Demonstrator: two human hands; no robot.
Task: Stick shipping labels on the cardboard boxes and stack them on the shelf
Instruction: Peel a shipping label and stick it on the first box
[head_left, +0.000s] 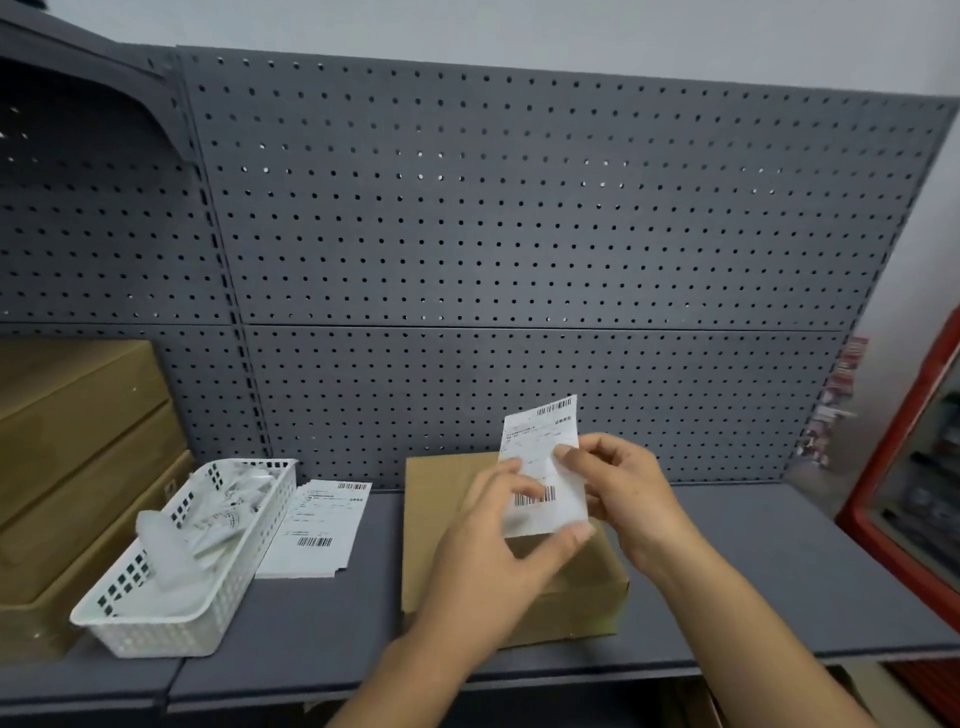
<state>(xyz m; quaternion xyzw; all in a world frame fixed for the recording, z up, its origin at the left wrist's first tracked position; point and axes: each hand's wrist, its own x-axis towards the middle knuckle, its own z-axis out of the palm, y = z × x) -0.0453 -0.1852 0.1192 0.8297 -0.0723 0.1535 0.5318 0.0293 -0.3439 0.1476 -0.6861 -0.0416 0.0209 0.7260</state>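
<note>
A white shipping label with barcodes is held upright in the air above a brown cardboard box that lies flat on the grey shelf. My left hand pinches the label's lower edge between thumb and fingers. My right hand grips its right side, fingertips on its face. A stack of more labels lies on the shelf left of the box. Three cardboard boxes are stacked at the far left.
A white plastic basket holding crumpled white paper stands between the stacked boxes and the label stack. A grey pegboard backs the shelf. A red-framed cabinet stands at the right.
</note>
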